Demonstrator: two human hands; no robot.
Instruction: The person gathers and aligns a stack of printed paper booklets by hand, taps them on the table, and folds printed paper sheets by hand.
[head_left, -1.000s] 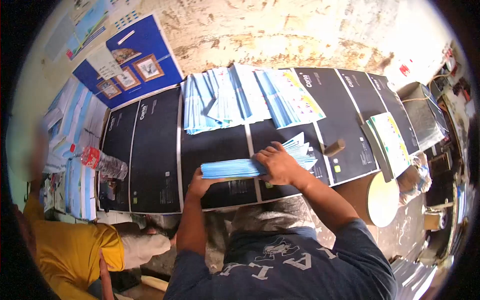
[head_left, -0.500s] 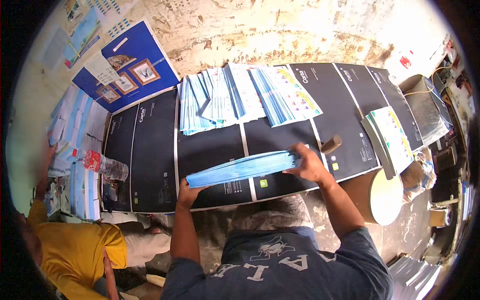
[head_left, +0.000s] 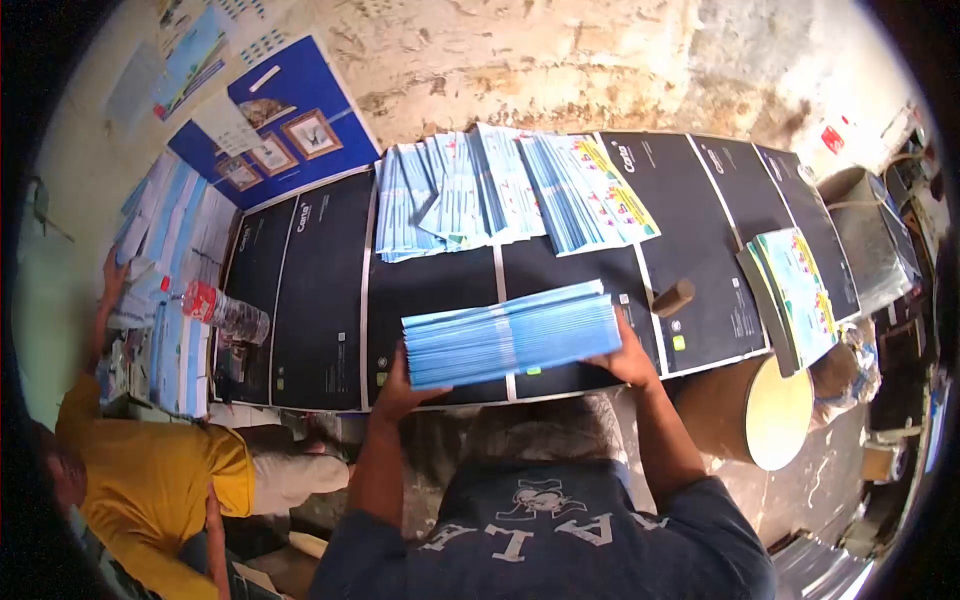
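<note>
A thick stack of blue-edged booklets (head_left: pixel 510 336) is held over the front edge of the black table (head_left: pixel 320 300), its folded edges facing up. My left hand (head_left: pixel 400 385) grips the stack's left end and my right hand (head_left: pixel 628 355) grips its right end. Behind it, overlapping blue and white booklets (head_left: pixel 450 195) lie fanned on the table, beside a group with a colourful cover (head_left: pixel 600 195). A short wooden piece (head_left: pixel 673 298) stands to the right of my right hand.
Another booklet pile (head_left: pixel 795 295) lies at the table's right end. A plastic bottle (head_left: pixel 228 312) lies at the left, by stacked papers (head_left: pixel 175 230). A person in a yellow shirt (head_left: pixel 160 470) is at the lower left. A round drum (head_left: pixel 778 412) stands at the right front.
The stack has tilted so its folded edges face up, and its fanned right end is now evened up. My right hand has moved from the stack's top to its right end.
</note>
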